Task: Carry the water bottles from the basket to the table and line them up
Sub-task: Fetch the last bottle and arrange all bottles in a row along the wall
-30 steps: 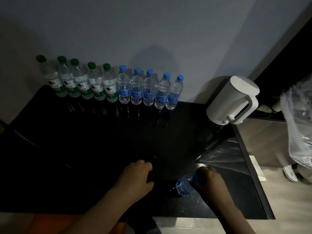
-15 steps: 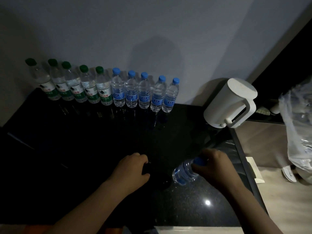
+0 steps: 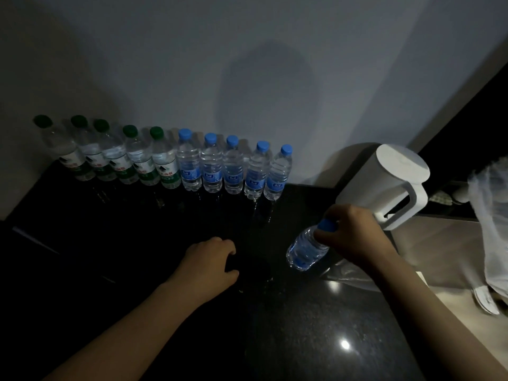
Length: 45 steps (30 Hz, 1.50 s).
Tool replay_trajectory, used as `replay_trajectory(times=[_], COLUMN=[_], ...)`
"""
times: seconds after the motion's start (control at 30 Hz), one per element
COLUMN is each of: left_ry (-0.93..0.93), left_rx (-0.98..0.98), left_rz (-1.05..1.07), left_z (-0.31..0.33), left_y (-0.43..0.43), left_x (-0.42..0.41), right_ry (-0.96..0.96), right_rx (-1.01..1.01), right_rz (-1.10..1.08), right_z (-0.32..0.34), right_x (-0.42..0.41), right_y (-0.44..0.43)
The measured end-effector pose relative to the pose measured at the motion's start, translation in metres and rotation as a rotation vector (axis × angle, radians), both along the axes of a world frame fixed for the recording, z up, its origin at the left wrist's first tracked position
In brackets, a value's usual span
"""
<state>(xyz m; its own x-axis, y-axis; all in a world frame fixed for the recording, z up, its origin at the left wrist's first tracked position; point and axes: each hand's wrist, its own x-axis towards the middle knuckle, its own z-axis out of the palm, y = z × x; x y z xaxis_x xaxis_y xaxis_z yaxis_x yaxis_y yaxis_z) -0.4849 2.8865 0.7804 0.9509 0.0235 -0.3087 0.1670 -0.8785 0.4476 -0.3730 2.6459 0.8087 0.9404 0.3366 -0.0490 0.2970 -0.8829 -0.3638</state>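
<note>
- Your right hand (image 3: 354,235) is curled over the top of a water bottle (image 3: 303,250), fingers and thumb closed around its blue cap (image 3: 325,225) and neck.
- That bottle hangs tilted from your grip, base swung down and toward your left hand, above the black table (image 3: 302,339). Whether its base touches the surface is too dark to tell.
- Your left hand (image 3: 209,266) sits low over the table, just left of the held bottle, knuckles up and fingers curled under. The gloom hides whether it holds anything or rests on the surface.
- Just beyond your right hand, near its knuckles, stands a white jug (image 3: 384,185) with a flat lid and a loop handle that faces you.
- Under your right wrist a sheet of clear plastic (image 3: 341,273) lies on the table.
- Well beyond your left hand, a row of upright bottles stands along the wall (image 3: 247,64): five blue-capped bottles (image 3: 233,166) nearer your right side, then five green-capped bottles (image 3: 115,158) running off to the left. They stand shoulder to shoulder, labels facing you.
- Far out past your right forearm, off the table's edge, hangs a translucent plastic bag (image 3: 492,229).
</note>
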Motion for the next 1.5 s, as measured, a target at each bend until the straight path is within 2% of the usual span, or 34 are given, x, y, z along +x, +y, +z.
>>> replay_trajectory(times=[0.3, 0.87, 1.5], left_ry=[0.039, 0.068, 0.159], left_rx=[0.008, 0.002, -0.028], left_rz=[0.002, -0.013, 0.002], left_z=[-0.012, -0.047, -0.074], left_y=[0.017, 0.019, 0.024], left_x=[0.037, 0.114, 0.145], right_ry=[0.069, 0.062, 0.051], right_rx=[-0.021, -0.048, -0.062], right_rz=[0.006, -0.055, -0.036], right_z=[-0.006, -0.068, -0.091], right_x=[0.075, 0.209, 0.259], right_y=[0.01, 0.038, 0.049])
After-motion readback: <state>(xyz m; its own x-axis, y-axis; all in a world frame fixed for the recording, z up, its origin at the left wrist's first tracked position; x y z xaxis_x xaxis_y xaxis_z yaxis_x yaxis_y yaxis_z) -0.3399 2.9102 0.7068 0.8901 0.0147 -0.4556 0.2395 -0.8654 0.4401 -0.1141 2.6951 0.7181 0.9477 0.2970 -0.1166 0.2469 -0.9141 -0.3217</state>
